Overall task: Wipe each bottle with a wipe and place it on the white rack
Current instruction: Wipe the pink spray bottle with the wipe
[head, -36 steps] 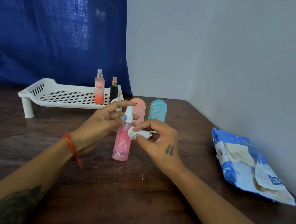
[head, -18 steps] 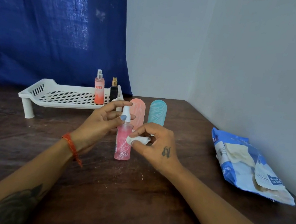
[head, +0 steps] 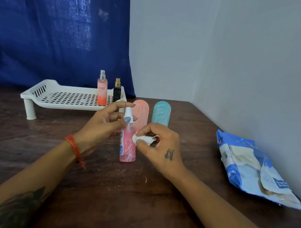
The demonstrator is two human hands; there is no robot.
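At middle left we see the white rack (head: 66, 99) holding a peach bottle (head: 101, 93) labelled "ENGAGE" and a black bottle (head: 117, 91). Our left hand (head: 103, 124) steadies the pink spray bottle (head: 128, 145) at centre by its neck; our right hand (head: 157, 146) pinches a wipe (head: 143, 139) against it. Behind stand pink (head: 141, 115) and teal (head: 161, 112) bottles. At right lies a blue packet (head: 254, 168), its print unreadable.

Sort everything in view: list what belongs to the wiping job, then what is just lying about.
Job:
pink spray bottle, held at the neck by the left hand
wipe, pinched in the right hand
rack, with the orange bottle and black bottle on it
pink case and teal case
wipes pack

Lying about:
curtain
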